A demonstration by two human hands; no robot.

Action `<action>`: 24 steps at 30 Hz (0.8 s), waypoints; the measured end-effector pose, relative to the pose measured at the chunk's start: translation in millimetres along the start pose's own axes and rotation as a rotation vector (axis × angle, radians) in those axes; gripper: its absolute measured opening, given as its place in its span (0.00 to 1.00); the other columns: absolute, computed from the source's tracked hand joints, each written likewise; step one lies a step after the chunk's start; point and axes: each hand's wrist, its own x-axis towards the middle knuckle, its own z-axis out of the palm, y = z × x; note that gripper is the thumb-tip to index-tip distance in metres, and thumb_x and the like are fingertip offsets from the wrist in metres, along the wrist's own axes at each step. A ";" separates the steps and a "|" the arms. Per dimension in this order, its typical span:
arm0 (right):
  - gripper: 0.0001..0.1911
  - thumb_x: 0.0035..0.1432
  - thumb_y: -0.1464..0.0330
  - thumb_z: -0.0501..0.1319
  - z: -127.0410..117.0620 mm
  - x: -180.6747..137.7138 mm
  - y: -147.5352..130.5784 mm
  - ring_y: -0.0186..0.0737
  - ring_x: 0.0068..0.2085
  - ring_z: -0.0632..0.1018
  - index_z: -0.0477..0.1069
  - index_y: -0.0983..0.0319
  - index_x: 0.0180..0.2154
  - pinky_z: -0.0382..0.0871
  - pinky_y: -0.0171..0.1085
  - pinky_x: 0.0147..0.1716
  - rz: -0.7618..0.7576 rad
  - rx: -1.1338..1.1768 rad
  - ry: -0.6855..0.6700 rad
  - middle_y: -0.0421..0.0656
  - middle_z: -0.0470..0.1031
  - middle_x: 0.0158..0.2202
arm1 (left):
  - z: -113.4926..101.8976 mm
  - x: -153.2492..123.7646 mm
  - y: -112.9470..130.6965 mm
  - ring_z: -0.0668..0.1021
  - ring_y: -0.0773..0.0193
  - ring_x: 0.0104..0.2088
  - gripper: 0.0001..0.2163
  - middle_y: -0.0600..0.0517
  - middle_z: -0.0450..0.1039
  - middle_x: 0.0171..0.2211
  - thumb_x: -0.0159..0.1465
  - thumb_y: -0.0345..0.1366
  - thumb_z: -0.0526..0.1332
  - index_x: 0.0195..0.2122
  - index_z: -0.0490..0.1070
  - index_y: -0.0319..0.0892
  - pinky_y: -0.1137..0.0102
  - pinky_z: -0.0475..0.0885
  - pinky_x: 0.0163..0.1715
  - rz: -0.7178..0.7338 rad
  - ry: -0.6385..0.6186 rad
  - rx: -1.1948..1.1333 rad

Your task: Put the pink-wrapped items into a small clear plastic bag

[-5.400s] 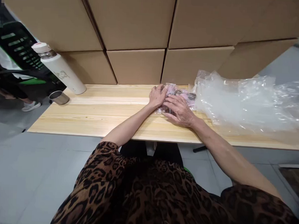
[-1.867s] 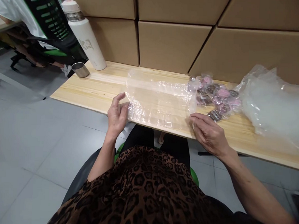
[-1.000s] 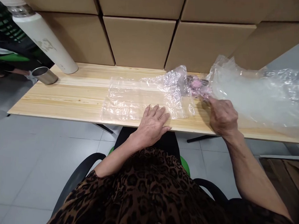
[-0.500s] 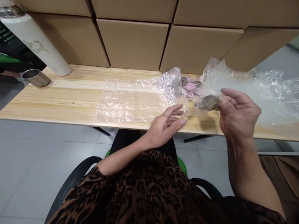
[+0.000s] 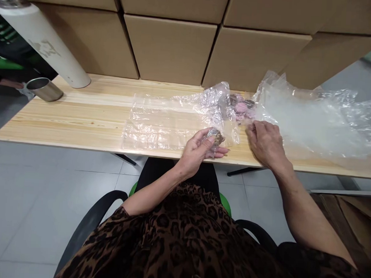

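Note:
My left hand (image 5: pixel 197 151) is closed on a small brown packet in clear wrapping (image 5: pixel 216 137), held between thumb and fingers near the front edge of the table. Under and beside it lies a flat clear plastic bag (image 5: pixel 167 123), crumpled at its right end. My right hand (image 5: pixel 265 142) reaches over the tabletop with bent fingertips pressed together, just in front of a pile of pink and brown packets (image 5: pixel 241 106). What those fingertips hold, if anything, is hidden.
Clear plastic bags (image 5: pixel 310 125) are spread at the right. Cardboard boxes (image 5: pixel 174 51) are stacked along the back of the wooden table (image 5: pixel 90 121). A white bottle (image 5: pixel 50 49) and a metal cup (image 5: pixel 45 90) stand at the left; another person's hand (image 5: pixel 12 83) is by the cup.
The brown packet has passed from my right hand to my left, which has closed on it. My right hand has moved left and down to the tabletop by the pile.

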 end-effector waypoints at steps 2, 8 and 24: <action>0.23 0.77 0.59 0.45 -1.9 -2.0 0.1 0.58 0.46 0.79 0.76 0.63 0.48 0.74 0.59 0.52 0.000 -0.010 -0.008 0.59 0.81 0.45 | -1.7 -0.3 -0.2 0.89 0.57 0.43 0.27 0.40 0.83 0.55 0.67 0.52 0.71 0.62 0.70 0.44 0.58 0.84 0.49 0.001 0.000 -0.018; 0.17 0.76 0.55 0.56 -29.3 0.2 -5.8 0.56 0.47 0.79 0.78 0.57 0.47 0.72 0.59 0.54 0.208 0.237 0.199 0.56 0.82 0.48 | -4.6 -2.4 1.7 0.89 0.58 0.42 0.26 0.42 0.83 0.52 0.67 0.51 0.71 0.61 0.70 0.44 0.59 0.84 0.48 0.021 0.025 -0.048; 0.16 0.58 0.55 0.78 -66.7 13.0 -131.5 0.32 0.23 0.74 0.80 0.57 0.40 0.71 0.33 0.20 0.344 1.327 -0.078 0.36 0.75 0.25 | -1.7 -8.6 10.8 0.84 0.48 0.55 0.24 0.42 0.75 0.63 0.73 0.57 0.63 0.62 0.70 0.47 0.48 0.83 0.55 0.080 0.048 -0.088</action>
